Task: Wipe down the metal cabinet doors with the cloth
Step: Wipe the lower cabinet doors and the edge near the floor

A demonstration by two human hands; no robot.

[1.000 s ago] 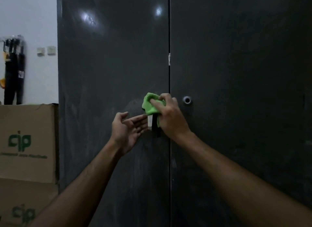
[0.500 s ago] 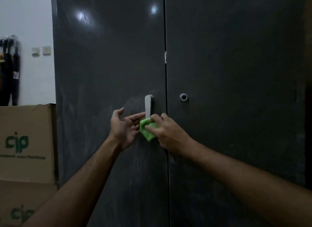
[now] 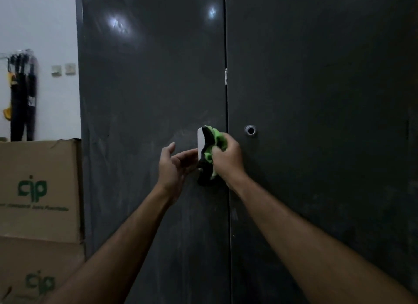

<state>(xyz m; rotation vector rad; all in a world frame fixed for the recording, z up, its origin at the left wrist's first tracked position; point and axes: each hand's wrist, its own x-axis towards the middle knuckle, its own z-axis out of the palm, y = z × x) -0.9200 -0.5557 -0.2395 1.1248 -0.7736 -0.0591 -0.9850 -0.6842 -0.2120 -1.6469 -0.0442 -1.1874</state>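
**dustbunny_42:** ok so what can go wrong here imo? Right hand [image 3: 227, 160] has the green cloth [image 3: 216, 143] bunched up and jammed against the door handle [image 3: 200, 145], just left of the centre seam [image 3: 226, 100] between the two cabinet doors.

**rag_n_bone:** biggest risk prob the cloth snagging on the handle. It's wadded btwn the silver plate and the dark part behind it, so a hard tug could catch it or yank the left door [image 3: 147, 88] open. Also he's stuck on hardware while both panels look smeary, esp. below the handle, so big areas could get skipped.

**dustbunny_42:** and the hands?

**rag_n_bone:** right one's curled tight round the cloth, knuckles facing cam, wrist straight, forearm coming up from lower right. Left hand [image 3: 173, 165] sits just left of the handle, fingers loose and mostly straight, tips at the plate's left edge, holding nothing afaict. Looks like it's steadying the handle, tho can't tell if it really touches.

**dustbunny_42:** keyhole?

**rag_n_bone:** round lock [image 3: 250, 130] is right of the handle, on the right door [image 3: 316, 100], nobody near it. Boxes [image 3: 38, 190] stacked far left of the handle.
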